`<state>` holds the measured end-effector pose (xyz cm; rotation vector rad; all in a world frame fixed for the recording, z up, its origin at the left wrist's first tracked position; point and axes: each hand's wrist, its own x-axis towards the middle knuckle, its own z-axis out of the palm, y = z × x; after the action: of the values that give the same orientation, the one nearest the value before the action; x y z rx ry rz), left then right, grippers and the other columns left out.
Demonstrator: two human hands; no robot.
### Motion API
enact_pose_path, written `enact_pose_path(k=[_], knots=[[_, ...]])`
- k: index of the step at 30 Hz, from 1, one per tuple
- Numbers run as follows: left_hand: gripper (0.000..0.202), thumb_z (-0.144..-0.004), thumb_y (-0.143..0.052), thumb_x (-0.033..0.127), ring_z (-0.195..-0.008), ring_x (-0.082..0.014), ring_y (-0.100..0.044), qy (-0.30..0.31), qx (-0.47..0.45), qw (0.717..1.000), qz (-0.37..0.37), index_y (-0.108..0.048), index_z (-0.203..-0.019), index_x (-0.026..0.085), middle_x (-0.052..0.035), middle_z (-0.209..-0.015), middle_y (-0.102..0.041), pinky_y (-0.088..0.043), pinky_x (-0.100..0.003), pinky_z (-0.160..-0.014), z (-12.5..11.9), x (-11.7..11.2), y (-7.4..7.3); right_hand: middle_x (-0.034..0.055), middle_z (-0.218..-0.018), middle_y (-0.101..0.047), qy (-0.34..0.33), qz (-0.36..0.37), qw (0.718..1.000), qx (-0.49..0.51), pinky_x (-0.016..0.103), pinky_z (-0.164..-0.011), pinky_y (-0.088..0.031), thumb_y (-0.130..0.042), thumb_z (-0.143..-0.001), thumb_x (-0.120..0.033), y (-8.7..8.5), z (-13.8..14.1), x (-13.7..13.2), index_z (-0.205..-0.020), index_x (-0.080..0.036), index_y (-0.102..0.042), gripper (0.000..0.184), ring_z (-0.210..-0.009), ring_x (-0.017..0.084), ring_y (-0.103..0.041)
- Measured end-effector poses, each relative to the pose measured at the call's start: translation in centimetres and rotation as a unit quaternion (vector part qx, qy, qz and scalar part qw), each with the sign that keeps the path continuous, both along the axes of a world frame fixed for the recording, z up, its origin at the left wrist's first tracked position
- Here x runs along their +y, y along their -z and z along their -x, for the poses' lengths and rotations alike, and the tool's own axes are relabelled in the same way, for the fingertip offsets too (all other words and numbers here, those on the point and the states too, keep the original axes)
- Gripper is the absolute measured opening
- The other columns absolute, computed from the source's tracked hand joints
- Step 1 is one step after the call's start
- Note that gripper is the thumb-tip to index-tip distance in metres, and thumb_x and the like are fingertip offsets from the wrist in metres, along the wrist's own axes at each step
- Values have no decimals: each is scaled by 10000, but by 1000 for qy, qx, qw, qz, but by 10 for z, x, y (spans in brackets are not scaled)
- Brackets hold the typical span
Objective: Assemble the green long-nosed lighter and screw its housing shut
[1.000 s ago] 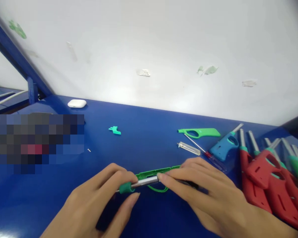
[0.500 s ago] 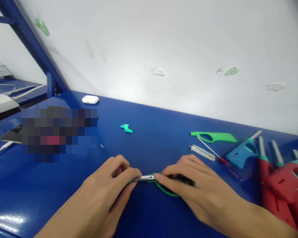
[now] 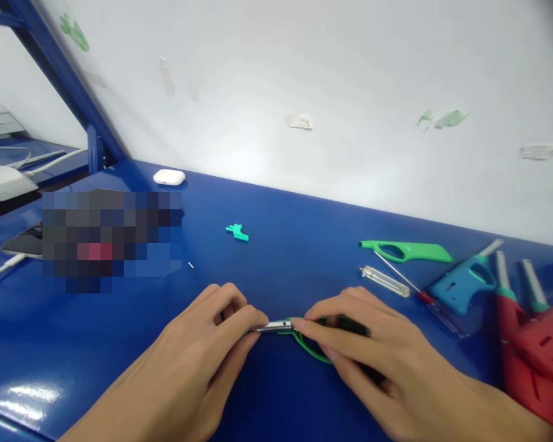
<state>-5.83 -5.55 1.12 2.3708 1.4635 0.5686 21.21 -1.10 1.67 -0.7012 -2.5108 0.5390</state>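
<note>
My left hand [image 3: 207, 347] pinches the far-left end of a metal lighter tube [image 3: 276, 325] with a small dark hole in it. A bit of teal shows at those fingertips. My right hand [image 3: 368, 344] is closed around a green lighter casing half [image 3: 311, 350] at the other end of the tube, one fingertip touching the metal. Much of the casing and whatever lies inside it are hidden under the right fingers. Beyond the hands lie a teal lighter trigger [image 3: 238, 232], a second green casing half [image 3: 421, 252] and a clear fuel reservoir [image 3: 386, 281].
On the right are a screwdriver [image 3: 426, 298], a blue lighter [image 3: 463, 285] and several red lighters [image 3: 541, 344]. A white earbud case [image 3: 169, 177] sits near the wall [image 3: 350, 92]. A tiny screw [image 3: 191, 265] lies at left, near a blurred-out area [image 3: 110, 236] and a white cable [image 3: 2, 270].
My view has shifted slightly, so the things on the table sit a little higher and further right. Both hands keep hold of the tube and casing; the right fingers have moved slightly.
</note>
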Motion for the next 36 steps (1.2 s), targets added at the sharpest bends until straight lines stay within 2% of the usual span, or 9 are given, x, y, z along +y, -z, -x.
enact_pose_path(k=[6,13,20,26,32,36], knots=[[210,-1082,-415,200,-968,-178,-622,12,6,1000,-26,-579,-1176,290,-12,-1113,-617,-547,-313,-866,-3,1,-1,18,-1148,-667,6,-13,1000,9,270,-897,-502,-497,-1081,-101,3,-2,4,-1306,-230,-672,313,-989,148,-603],[303,-1070,-392,161,-870,-173,-662,40,2,996,-74,-569,-1272,300,-4,-1041,-667,-624,-291,-812,-8,1,6,-25,-1061,-690,54,3,994,98,197,-851,-497,-598,-1079,-145,7,-4,6,-1124,-218,-719,148,-886,93,-633],[311,-1087,-379,184,-829,-157,-701,41,-4,995,-94,-583,-1284,309,0,-1027,-691,-637,-270,-799,-9,0,8,-15,-1027,-701,44,0,994,100,230,-857,-506,-616,-1063,-123,5,-3,5,-1105,-210,-715,138,-884,114,-646],[359,-1071,-389,144,-902,-146,-700,47,-7,997,-65,-570,-1320,329,2,-1096,-678,-618,-255,-852,-9,1,8,4,-1012,-714,58,-6,993,100,262,-814,-533,-602,-1073,-136,3,-2,6,-1087,-215,-720,142,-859,135,-662],[320,-1077,-423,144,-957,-125,-687,45,-19,995,-82,-584,-1282,329,24,-1117,-679,-568,-203,-864,-10,1,4,14,-1022,-727,52,-104,991,64,305,-787,-514,-518,-1123,-197,6,-4,4,-1119,-225,-711,195,-834,154,-661],[316,-1059,-481,144,-1011,-117,-679,9,-24,996,-81,-581,-1293,331,24,-1173,-653,-530,-202,-915,-7,-1,4,31,-1035,-714,38,-116,992,43,311,-777,-500,-489,-1113,-128,6,-5,2,-1214,-203,-690,237,-829,162,-638]])
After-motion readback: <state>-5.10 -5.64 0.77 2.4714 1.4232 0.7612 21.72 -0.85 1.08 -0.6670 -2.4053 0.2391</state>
